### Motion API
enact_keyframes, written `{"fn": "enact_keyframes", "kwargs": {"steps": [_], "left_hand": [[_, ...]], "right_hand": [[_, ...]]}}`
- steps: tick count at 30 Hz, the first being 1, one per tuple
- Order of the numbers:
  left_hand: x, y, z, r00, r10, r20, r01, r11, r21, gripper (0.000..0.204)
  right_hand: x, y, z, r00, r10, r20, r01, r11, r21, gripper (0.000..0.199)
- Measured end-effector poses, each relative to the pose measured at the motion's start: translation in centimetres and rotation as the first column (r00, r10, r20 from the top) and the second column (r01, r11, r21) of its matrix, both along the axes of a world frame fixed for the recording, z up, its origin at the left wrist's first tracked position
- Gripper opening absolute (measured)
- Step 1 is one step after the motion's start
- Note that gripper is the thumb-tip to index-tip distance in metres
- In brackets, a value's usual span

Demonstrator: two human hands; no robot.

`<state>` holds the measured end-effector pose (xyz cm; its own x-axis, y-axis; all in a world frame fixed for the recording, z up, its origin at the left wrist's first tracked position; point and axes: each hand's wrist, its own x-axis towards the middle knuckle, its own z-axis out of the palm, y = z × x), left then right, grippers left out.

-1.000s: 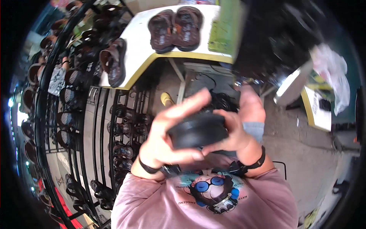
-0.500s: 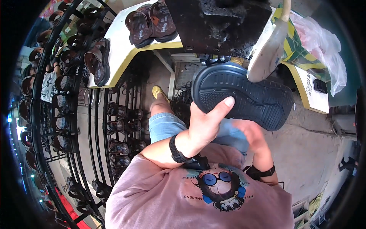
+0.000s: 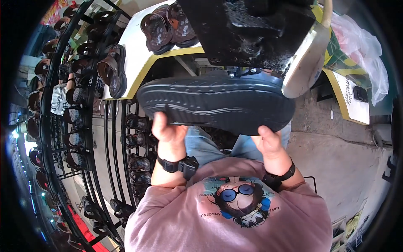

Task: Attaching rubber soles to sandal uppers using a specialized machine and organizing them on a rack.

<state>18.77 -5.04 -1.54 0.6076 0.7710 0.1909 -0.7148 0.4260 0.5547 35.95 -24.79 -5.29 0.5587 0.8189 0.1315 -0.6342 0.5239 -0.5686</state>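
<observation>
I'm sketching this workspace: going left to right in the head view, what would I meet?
Lone brown sandal on the white table → left hand → right hand, both holding the black sole → whitish plastic bag.

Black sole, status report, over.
Left hand, right hand: holding opposite ends. Black sole: crosswise, tread side showing. Pale paddle: overlaps its right end in view, contact unclear.
</observation>
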Motion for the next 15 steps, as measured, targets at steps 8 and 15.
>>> {"fn": "enact_keyframes", "kwargs": {"steps": [8, 15], "left_hand": [[1.2, 2.9, 11.8, 0.624, 0.686, -0.374, 0.197, 0.326, 0.925, 0.086], [1.6, 0.2, 5.0, 0.748, 0.419, -0.515, 0.183, 0.616, 0.766, 0.057]], "right_hand": [[1.9, 4.0, 5.1, 0.859, 0.062, 0.508, 0.009, 0.991, -0.137, 0.062], [-0.1, 5.0, 6.7, 0.866, -0.110, 0.489, 0.230, 0.954, -0.192, 0.058]]}}
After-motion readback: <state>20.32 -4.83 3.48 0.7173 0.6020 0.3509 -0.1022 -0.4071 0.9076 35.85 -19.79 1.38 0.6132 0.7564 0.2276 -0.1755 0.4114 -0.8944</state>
